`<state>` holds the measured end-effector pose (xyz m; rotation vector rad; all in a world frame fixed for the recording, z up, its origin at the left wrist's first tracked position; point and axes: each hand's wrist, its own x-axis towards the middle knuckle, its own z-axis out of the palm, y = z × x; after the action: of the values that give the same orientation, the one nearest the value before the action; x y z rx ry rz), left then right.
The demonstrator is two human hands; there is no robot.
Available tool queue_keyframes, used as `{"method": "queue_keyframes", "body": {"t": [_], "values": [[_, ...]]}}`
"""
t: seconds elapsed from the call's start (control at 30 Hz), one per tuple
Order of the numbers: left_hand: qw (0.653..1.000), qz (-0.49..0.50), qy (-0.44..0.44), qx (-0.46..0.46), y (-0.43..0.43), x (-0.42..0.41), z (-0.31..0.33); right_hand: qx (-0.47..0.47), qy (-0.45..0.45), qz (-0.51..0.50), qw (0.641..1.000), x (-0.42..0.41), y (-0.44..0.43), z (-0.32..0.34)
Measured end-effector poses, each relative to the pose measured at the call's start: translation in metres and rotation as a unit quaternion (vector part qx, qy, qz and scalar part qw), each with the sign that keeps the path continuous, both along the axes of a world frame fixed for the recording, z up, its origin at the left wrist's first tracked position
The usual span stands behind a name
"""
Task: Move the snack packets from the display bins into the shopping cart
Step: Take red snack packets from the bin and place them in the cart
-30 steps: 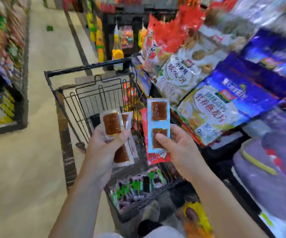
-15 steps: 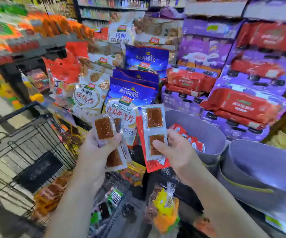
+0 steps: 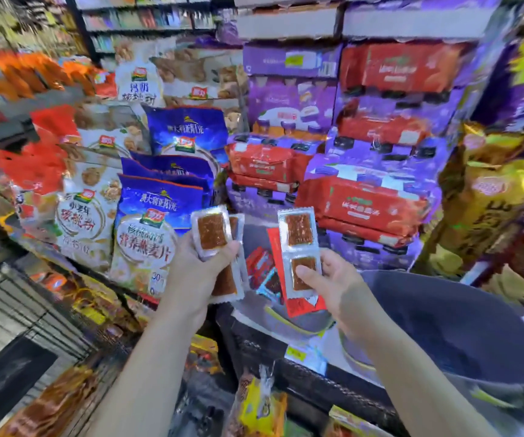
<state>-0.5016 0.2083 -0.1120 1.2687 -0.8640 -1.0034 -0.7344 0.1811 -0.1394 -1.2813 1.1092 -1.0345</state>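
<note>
Nearest, at low left, the wire cart [image 3: 34, 313] is seen. Orange-brown packets [image 3: 49, 405] are piled in its near end, and a dark panel [image 3: 5, 380] is seen against its wire beside them. A yellow bag [image 3: 259, 405] is seen at the bottom edge, right of the cart; what holds it cannot be told.

The left hand [image 3: 194, 275] is raised at centre. Several clear packets [image 3: 212, 233], each showing a brown square, are clamped in it: the thumb is pressed across their fronts and the fingers are curled behind. Their count cannot be told.

The right hand [image 3: 336, 288] is raised near it, not touching it. A clear strip [image 3: 298, 230] with two brown squares is pinched upright, with the thumb laid on the lower square and the fingers behind. A red packet [image 3: 300, 305] is held behind the strip in the same grip.

Both lots are held in the air over the small bin [image 3: 289, 323], right of the cart and not over it. Red packets [image 3: 259, 263] are seen lying inside this bin.

Under the right forearm a large bin [image 3: 459, 335] is noted; only its grey inner wall is shown.

Farther back, blue bags [image 3: 156, 216] and white bags [image 3: 81, 216] are stood upright in rows on the shelf. To their right, red packs [image 3: 364, 203] are stacked among purple boxes [image 3: 289, 102].
</note>
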Motion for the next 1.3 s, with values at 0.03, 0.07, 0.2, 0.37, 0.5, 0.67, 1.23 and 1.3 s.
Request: {"method": "queue_keyframes", "body": {"t": [0.03, 0.07, 0.2, 0.37, 0.5, 0.67, 1.23, 1.3], "values": [[1.000, -0.002, -0.009, 0.010, -0.010, -0.001, -0.002, 0.004, 0.007, -0.009, 1.000, -0.002, -0.007, -0.003], [1.000, -0.010, -0.016, 0.020, -0.020, -0.002, -0.005, 0.012, 0.013, -0.018, 1.000, -0.002, -0.014, -0.006], [0.996, -0.057, -0.036, 0.065, -0.065, -0.002, -0.026, 0.053, 0.039, -0.034, 0.997, 0.004, -0.045, -0.024], [0.980, -0.115, -0.062, 0.151, -0.114, 0.005, -0.060, 0.138, 0.130, -0.043, 0.981, 0.020, -0.078, -0.052], [0.954, -0.179, -0.143, 0.196, -0.141, 0.008, -0.083, 0.218, 0.179, -0.040, 0.959, 0.031, -0.095, -0.069], [0.903, -0.243, -0.262, 0.236, -0.162, 0.010, -0.103, 0.261, 0.259, -0.030, 0.929, 0.045, -0.107, -0.083], [0.665, -0.288, -0.631, 0.277, -0.166, 0.001, -0.102, 0.175, 0.511, 0.070, 0.839, 0.038, -0.108, -0.090], [0.654, -0.267, -0.662, 0.251, -0.157, -0.001, -0.092, 0.125, 0.552, 0.069, 0.821, 0.038, -0.101, -0.081]]}}
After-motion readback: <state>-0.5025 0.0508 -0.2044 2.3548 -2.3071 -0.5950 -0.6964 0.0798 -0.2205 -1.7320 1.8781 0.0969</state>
